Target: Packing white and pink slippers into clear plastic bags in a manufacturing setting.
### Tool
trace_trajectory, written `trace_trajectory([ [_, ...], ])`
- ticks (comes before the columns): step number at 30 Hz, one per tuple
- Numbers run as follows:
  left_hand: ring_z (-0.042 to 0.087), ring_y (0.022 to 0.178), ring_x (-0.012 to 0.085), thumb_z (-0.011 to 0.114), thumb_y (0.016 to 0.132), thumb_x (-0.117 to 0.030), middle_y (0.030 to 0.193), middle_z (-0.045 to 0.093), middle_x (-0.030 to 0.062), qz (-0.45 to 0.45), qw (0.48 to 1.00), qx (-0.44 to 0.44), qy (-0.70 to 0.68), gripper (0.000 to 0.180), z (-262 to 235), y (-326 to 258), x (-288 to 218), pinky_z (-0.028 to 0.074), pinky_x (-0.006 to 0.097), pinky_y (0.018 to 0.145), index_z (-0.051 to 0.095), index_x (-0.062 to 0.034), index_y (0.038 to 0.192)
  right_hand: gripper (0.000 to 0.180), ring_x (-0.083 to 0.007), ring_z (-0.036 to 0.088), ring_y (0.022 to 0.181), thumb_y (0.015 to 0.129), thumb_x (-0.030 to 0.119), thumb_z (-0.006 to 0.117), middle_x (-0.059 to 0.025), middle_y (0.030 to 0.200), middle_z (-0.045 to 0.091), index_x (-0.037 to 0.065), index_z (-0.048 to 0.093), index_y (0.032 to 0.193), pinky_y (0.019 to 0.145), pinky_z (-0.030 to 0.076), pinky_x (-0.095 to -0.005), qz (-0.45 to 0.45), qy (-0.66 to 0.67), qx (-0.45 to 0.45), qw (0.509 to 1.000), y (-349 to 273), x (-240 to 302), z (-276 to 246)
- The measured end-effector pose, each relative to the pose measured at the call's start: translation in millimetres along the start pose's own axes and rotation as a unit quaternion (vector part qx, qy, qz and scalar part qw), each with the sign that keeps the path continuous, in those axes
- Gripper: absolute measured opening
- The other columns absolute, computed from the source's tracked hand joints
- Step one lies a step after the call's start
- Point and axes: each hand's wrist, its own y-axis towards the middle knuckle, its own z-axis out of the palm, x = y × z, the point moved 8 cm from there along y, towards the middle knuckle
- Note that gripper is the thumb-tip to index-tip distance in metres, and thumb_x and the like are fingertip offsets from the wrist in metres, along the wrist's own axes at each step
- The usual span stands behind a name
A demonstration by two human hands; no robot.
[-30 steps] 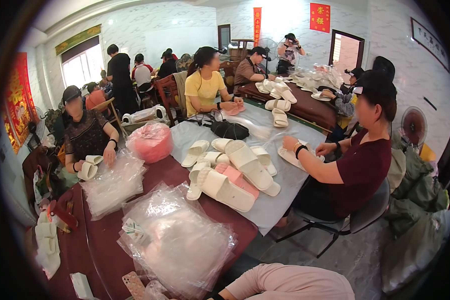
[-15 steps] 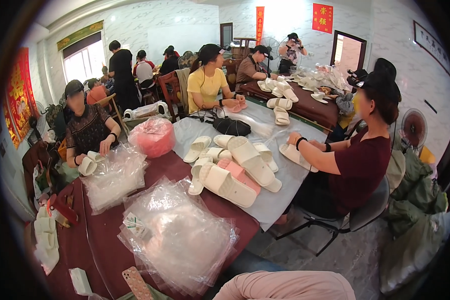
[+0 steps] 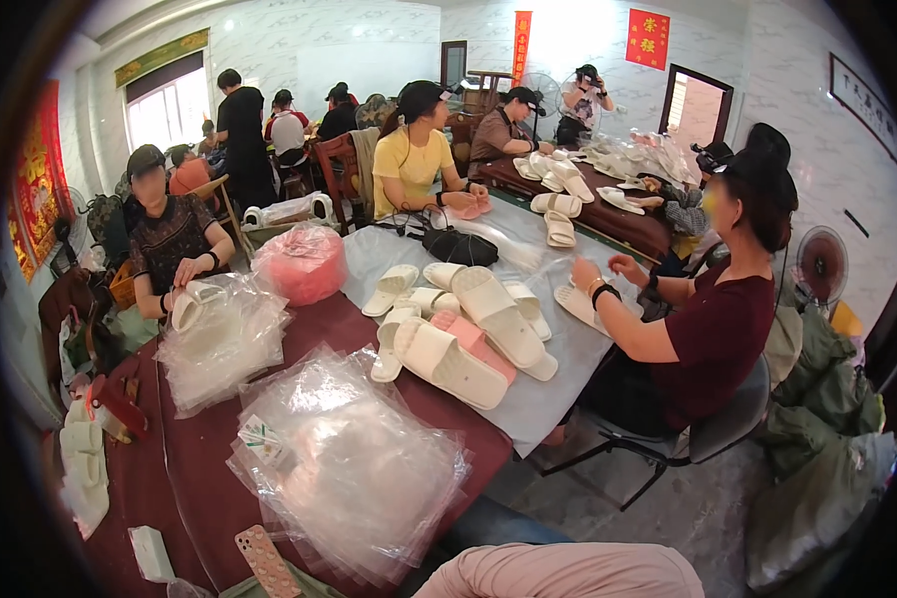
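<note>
Neither of my hands shows; only a fold of pale pink cloth (image 3: pixel 568 573) comes in at the lower edge. Closest to me on the dark red tabletop (image 3: pixel 204 468) lies a spread stack of clear plastic bags (image 3: pixel 354 468). Beyond it, a heap of white slippers (image 3: pixel 453 367) rests on grey sheeting, with a pink slipper (image 3: pixel 476 342) partly hidden among them. A phone in a patterned pink case (image 3: pixel 267 563) lies at the near edge, beside a small white box (image 3: pixel 150 553).
Co-workers sit around the tables. At left, one handles a white slipper (image 3: pixel 197 302) over clear bags (image 3: pixel 214 354); at right, another has hands above a slipper (image 3: pixel 580 304). A pink roll in plastic (image 3: pixel 301 264) and a black pouch (image 3: pixel 460 247) stand between.
The co-worker at right has raised both hands from the slipper. At left, the co-worker's slippers have moved over the clear bags. My view has shifted slightly.
</note>
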Motion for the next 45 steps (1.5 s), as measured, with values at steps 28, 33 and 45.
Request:
trace_trajectory([
  [28, 0.055, 0.105, 0.0260, 0.068, 0.078, -0.016, 0.113, 0.061, 0.0170, 0.067, 0.994, 0.085, -0.029, 0.045, -2, 3, -44, 0.042, 0.034, 0.092, 0.057, 0.0011, 0.118, 0.029, -0.0375, 0.056, 0.082, 0.089, 0.028, 0.051, -0.0163, 0.087, 0.061, 0.005, 0.058, 0.105, 0.072, 0.044, -0.0469, -0.317, -0.108, -0.054, 0.941, 14, 100, -45],
  [33, 0.055, 0.105, 0.0251, 0.068, 0.078, -0.014, 0.113, 0.061, 0.0155, 0.096, 0.990, 0.096, -0.045, 0.045, -7, 1, -53, 0.042, 0.035, 0.091, 0.056, 0.0018, 0.119, 0.025, -0.0315, 0.056, 0.065, 0.085, 0.031, 0.051, -0.0111, 0.067, 0.057, 0.008, 0.056, 0.091, 0.057, 0.041, -0.0466, -0.297, -0.135, 0.045, 0.944, 7, 54, -28],
  [45, 0.050, 0.114, 0.0230, 0.062, 0.083, -0.022, 0.128, 0.052, 0.0112, -0.045, 0.994, 0.100, -0.030, 0.055, -25, 3, -112, 0.039, 0.036, 0.093, 0.044, -0.0014, 0.131, 0.026, -0.0271, 0.055, 0.053, 0.073, 0.040, 0.058, -0.0034, 0.059, 0.055, 0.015, 0.059, 0.081, 0.044, 0.036, -0.0411, -0.166, -0.438, 0.057, 0.882, -13, 33, -58],
])
